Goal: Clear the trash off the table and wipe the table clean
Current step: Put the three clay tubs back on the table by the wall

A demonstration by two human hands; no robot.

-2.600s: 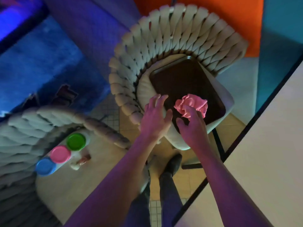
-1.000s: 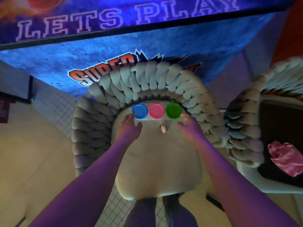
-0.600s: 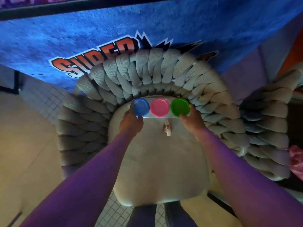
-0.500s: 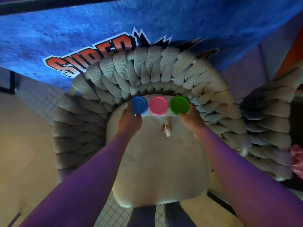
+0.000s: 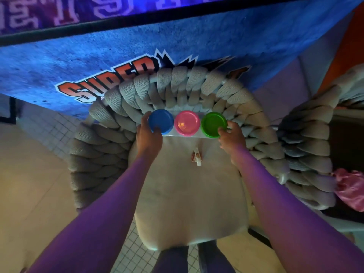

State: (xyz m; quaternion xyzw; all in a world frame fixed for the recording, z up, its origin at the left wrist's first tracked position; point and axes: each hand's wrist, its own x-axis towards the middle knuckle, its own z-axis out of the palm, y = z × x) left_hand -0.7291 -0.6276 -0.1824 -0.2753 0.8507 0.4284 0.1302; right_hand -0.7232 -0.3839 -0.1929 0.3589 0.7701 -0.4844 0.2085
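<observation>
A white holder (image 5: 183,135) carries three round lidded tubs in a row: blue (image 5: 160,121), pink (image 5: 187,123) and green (image 5: 213,124). It sits at the back of a beige chair seat (image 5: 189,198). My left hand (image 5: 148,134) grips the blue end, fingers curled over that lid's rim. My right hand (image 5: 231,137) grips the green end the same way. A small white and red scrap (image 5: 197,158) lies on the seat just in front of the holder. A crumpled pink cloth (image 5: 349,189) rests on a dark tray (image 5: 346,142) at the right edge.
The chair has a thick braided grey backrest (image 5: 177,89) curving round the seat. A second braided chair (image 5: 309,138) stands to the right and holds the tray. Behind is a blue arcade panel (image 5: 118,56) with orange lettering. Tiled floor (image 5: 39,174) lies left.
I turned from the tray chair, leaving the pink cloth on it, to this chair. Both hands reached the tub holder and closed on its two ends; the holder seems slightly raised.
</observation>
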